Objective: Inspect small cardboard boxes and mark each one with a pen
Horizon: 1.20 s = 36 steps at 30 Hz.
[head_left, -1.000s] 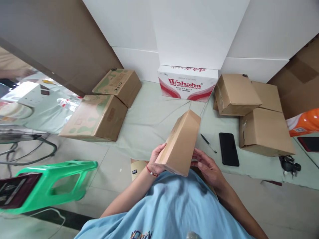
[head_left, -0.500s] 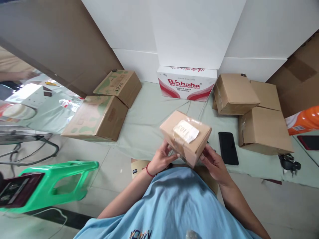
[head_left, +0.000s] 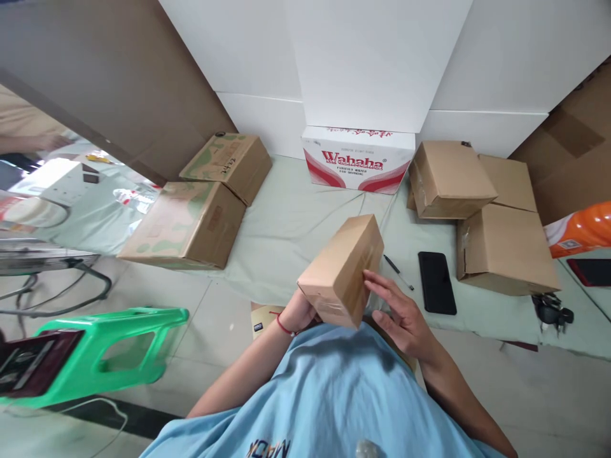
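Observation:
A small brown cardboard box (head_left: 341,267) is held tilted above the near edge of the cloth-covered table, just in front of my blue shirt. My left hand (head_left: 301,313), with a red string on its wrist, supports it from the lower left; most of those fingers are hidden behind the box. My right hand (head_left: 401,312) is open, its fingers apart, with the fingertips against the taped right side. Just right of the box, a thin black pen (head_left: 392,264) lies on the cloth.
A Wahaha carton (head_left: 358,162) stands against the white panel. Cardboard boxes (head_left: 508,248) sit at right, near a black phone (head_left: 436,283), keys (head_left: 552,312) and an orange bottle (head_left: 585,229). Two green-printed boxes (head_left: 191,222) stand left, a green stool (head_left: 119,350) below them.
The box has been turned, so its white label no longer shows and a taped side faces right. My right hand has loosened from its corner, and the pen has come into view.

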### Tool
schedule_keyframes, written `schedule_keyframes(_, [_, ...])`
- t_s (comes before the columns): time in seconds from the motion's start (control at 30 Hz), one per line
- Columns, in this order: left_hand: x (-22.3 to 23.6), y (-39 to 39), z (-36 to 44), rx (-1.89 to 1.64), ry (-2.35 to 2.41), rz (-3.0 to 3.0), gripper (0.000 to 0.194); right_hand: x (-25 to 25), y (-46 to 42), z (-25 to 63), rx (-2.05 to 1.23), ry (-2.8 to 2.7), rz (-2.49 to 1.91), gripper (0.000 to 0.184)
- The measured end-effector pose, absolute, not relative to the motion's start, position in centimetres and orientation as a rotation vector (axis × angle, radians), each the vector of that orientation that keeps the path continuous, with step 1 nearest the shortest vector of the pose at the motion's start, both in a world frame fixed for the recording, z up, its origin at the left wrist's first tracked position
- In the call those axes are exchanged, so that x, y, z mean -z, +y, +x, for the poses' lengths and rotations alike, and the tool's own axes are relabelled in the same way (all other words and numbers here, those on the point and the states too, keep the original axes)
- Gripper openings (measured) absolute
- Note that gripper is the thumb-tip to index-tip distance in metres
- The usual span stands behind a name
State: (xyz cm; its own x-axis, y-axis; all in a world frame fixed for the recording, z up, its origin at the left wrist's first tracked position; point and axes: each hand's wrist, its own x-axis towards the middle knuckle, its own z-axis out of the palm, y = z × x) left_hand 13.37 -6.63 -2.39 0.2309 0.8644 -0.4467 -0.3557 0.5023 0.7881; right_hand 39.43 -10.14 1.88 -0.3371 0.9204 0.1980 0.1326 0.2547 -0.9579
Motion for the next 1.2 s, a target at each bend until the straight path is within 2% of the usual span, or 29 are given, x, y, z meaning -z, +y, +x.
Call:
schedule_keyframes(0.23, [1.3,-6.6,13.0,-0.879,0.881,0.354,0.061,-2.5,-10.3,38.8,-1.108,-1.798,-0.881,0.051])
schedule_keyframes(0.43, [-0.2,-7.0,13.4,-1.076,0.943,0.626,0.071,-2.4,-10.7,38.9,-0.994,-1.754,-0.993,0.054])
schedule_keyframes(0.7, [-4.2,-7.9,12.5,-1.056,0.95,1.504,0.046,0.6,-10.7,38.0,-1.363,-1.095,-0.961,0.052])
schedule_keyframes(0.8, [-3.4,-7.7,12.4,-1.032,0.93,1.69,0.048,1.7,-10.6,37.6,-1.456,-0.993,-1.001,0.055])
schedule_keyframes(0.97, [-0.7,-7.7,11.7,-1.073,0.876,1.862,0.062,2.3,-10.6,37.3,-1.539,-0.992,-0.909,0.056])
schedule_keyframes(1.2, [0.8,-8.0,10.5,-1.275,0.747,1.782,0.057,2.3,-10.1,36.5,-1.455,-1.204,-0.753,0.053])
